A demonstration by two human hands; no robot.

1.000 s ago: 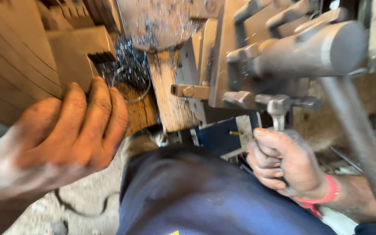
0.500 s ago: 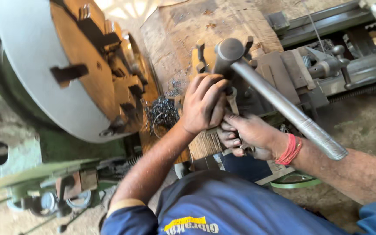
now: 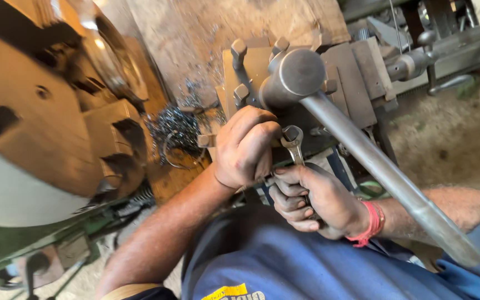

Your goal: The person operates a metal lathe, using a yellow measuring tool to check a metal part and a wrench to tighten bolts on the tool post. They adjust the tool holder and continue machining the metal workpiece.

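Steel spanner (image 3: 294,145) clenched in right hand (image 3: 312,201), left hand (image 3: 245,147) fisted beside it.

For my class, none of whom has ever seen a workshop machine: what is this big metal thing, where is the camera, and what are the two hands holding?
The camera sits on the worker's head and looks down past a blue shirt. The machine looks like a metal-turning lathe: the large round steel disc with stepped jaws grips workpieces. Beside it stands a grey steel block studded with square-headed bolts, probably the tool holder, with a long grey steel handle bar reaching toward the worker. Dark curly metal shavings lie on the rusty brown machine bed. The left hand grips something at the block, hidden under its fingers. The right hand, with a red wristband, holds a steel open-ended spanner.
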